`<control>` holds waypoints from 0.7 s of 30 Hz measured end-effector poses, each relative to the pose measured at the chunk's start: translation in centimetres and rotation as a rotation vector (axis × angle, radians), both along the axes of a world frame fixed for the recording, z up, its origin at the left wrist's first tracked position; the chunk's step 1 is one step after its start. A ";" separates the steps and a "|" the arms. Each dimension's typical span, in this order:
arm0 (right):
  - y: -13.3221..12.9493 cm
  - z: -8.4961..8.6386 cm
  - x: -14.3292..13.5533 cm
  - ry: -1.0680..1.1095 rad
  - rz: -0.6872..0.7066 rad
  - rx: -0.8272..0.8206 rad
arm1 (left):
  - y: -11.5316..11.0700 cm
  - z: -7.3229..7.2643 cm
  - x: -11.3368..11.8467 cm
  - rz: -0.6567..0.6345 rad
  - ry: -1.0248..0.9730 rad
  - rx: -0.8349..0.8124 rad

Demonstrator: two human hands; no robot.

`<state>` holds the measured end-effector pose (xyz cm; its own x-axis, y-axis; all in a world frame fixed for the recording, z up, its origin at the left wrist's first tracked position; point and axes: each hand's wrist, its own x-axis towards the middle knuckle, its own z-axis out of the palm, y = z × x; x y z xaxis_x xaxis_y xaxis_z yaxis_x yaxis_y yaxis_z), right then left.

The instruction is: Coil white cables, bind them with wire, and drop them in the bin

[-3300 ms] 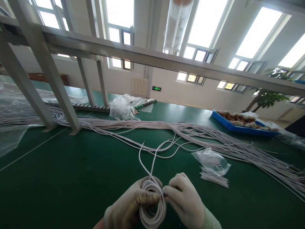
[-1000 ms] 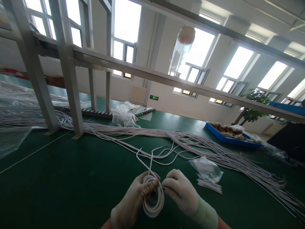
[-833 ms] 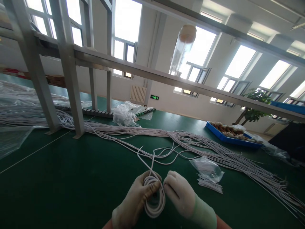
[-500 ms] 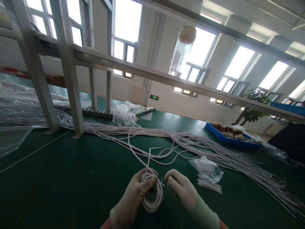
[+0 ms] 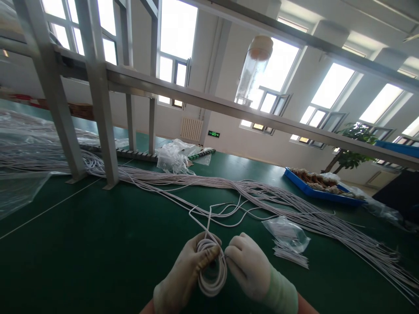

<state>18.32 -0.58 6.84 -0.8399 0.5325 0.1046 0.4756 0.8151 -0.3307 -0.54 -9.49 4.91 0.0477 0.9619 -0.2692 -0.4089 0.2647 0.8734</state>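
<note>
My left hand [image 5: 193,266], in a whitish glove with a stained thumb, is closed around a coil of white cable [image 5: 212,288] just above the green table. Two loose cable ends [image 5: 195,212] rise from the top of the coil. At the coil's right side, the gloved fingers of my right hand [image 5: 248,266] are pinched together on a thin white tie [image 5: 225,256], mostly hidden by the fingertips. To the right of this hand, a bundle of short white strips [image 5: 291,255] lies partly under a clear plastic bag [image 5: 290,235].
A long spread of white cables [image 5: 209,181] crosses the green table [image 5: 131,244]. Metal uprights [image 5: 104,131] stand at left, carrying a rail [image 5: 196,96]. Crumpled clear plastic [image 5: 173,157] lies behind the cables, and a blue tray [image 5: 314,192] with brownish bundles is at back right.
My right hand has moved left against the coil and pinched the tie there. A cable end that stretched up to the cable spread is now shorter and bent near the coil.
</note>
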 end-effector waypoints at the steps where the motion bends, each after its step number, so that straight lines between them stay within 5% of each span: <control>1: -0.3 0.0 -0.3 0.042 -0.054 -0.082 | 0.2 0.0 0.1 -0.019 0.017 0.039; 6: -0.4 -0.5 -1.2 0.170 -0.424 -1.028 | 0.9 -0.9 0.8 -0.010 0.282 0.189; 8: -0.3 -0.7 -0.9 0.203 -0.419 -1.141 | 0.8 -0.9 0.7 -0.004 0.230 0.171; 12: -0.3 -1.1 0.5 0.388 -0.292 -0.699 | 0.1 0.2 0.2 -0.011 -0.034 0.090; 15: 0.1 -1.5 1.3 0.373 -0.108 -0.325 | -0.4 1.1 -0.1 0.003 -0.023 0.109; 21: 0.9 -1.4 1.1 0.132 0.035 0.043 | -0.2 0.4 -0.1 -0.064 -0.033 0.129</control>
